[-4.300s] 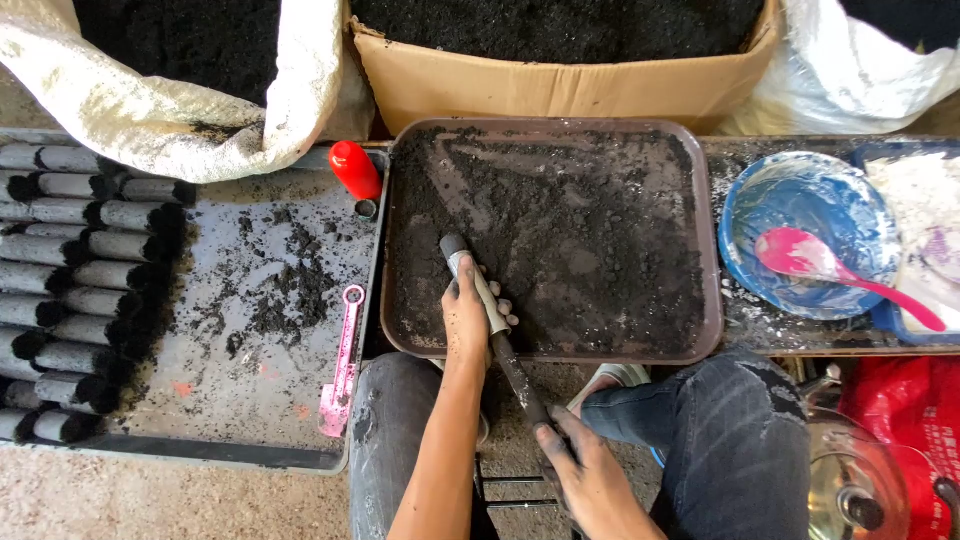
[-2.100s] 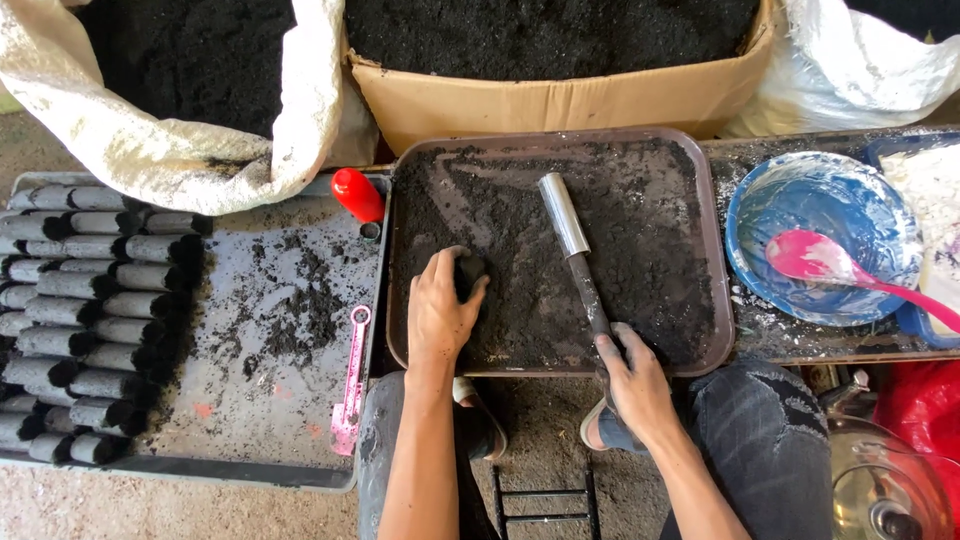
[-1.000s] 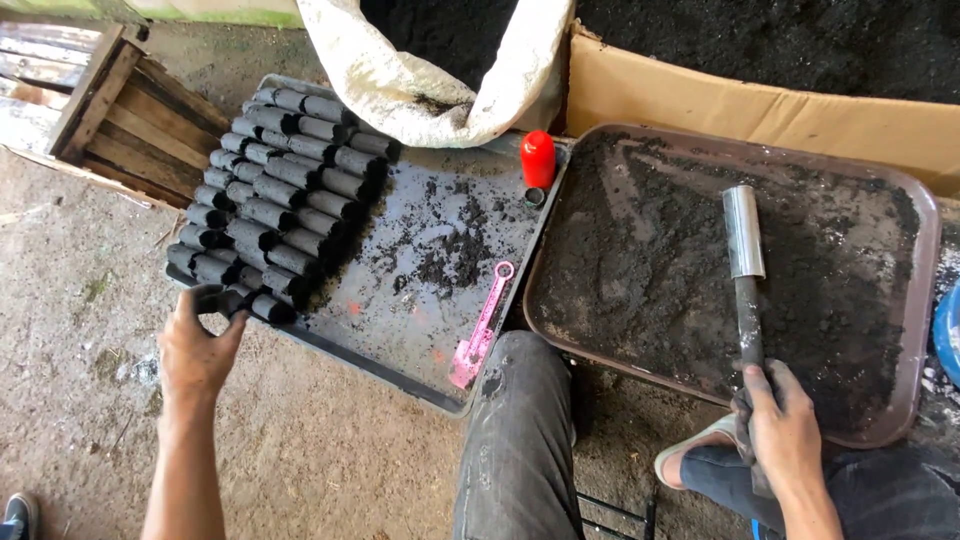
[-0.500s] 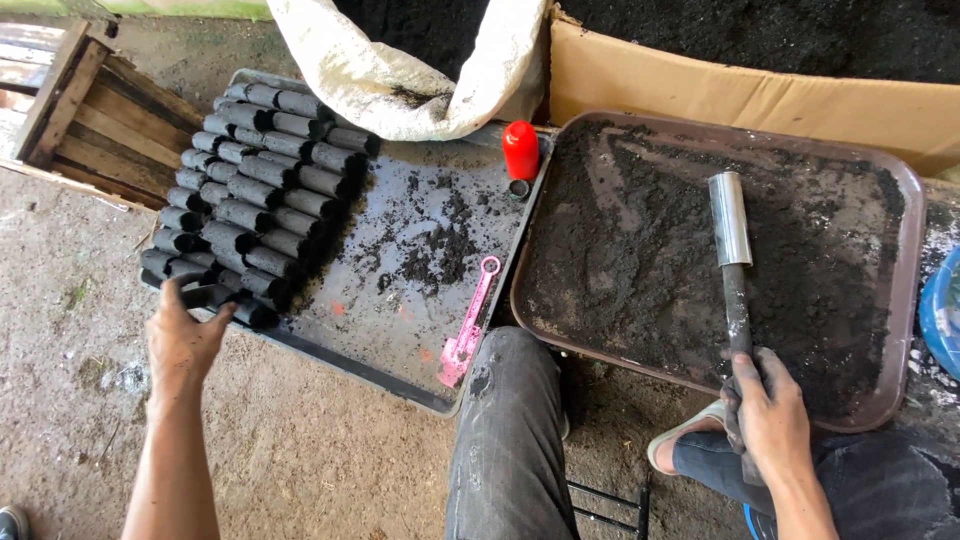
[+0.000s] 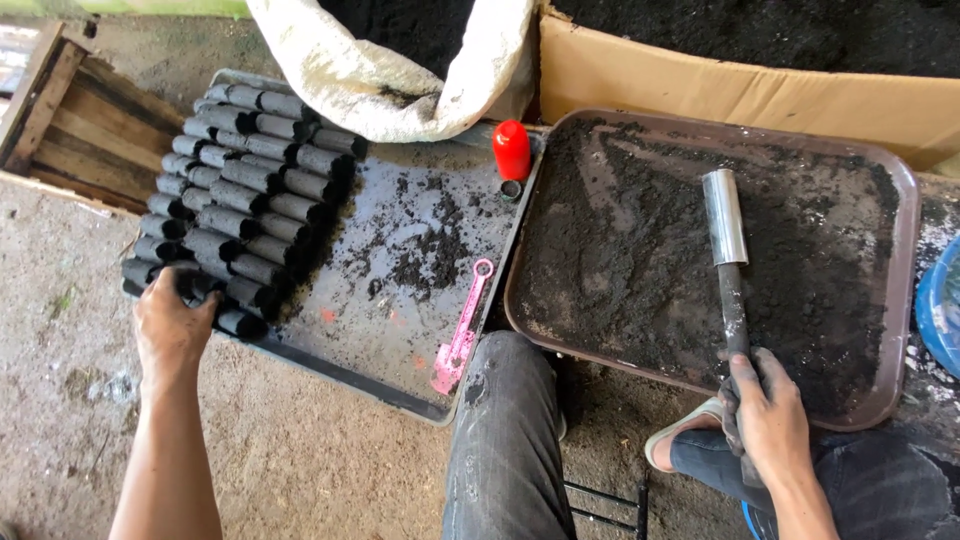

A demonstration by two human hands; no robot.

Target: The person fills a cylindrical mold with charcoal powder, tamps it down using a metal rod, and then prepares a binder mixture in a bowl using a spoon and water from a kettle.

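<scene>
A: Left hand is way out at the near-left corner of the grey tray, fingers curled down over the end of the black briquette rows. It looks pressed onto one dark cylinder there, but the knuckles hide the grip — I can't tell whether it is closed round it or just resting on top.

B: And the right hand?

A: Near right, at the brown tray's near edge, wrapped tight round the dark handle of the press tool. The tool lies along the tray, its shiny metal tube pointing far, on a bed of black powder.

B: What sits between the two hands?

A: The grey tray's open floor, scattered with black crumbs. A pink scoop lies near its right edge, and a red cap stands at the far right corner beside a small dark ring. The person's knee in dusty jeans rises between the trays.

B: Further back?

A: A white sack and a cardboard box, both holding black powder. Far left, a wooden crate — and a blue bowl just clips the right edge.
</scene>
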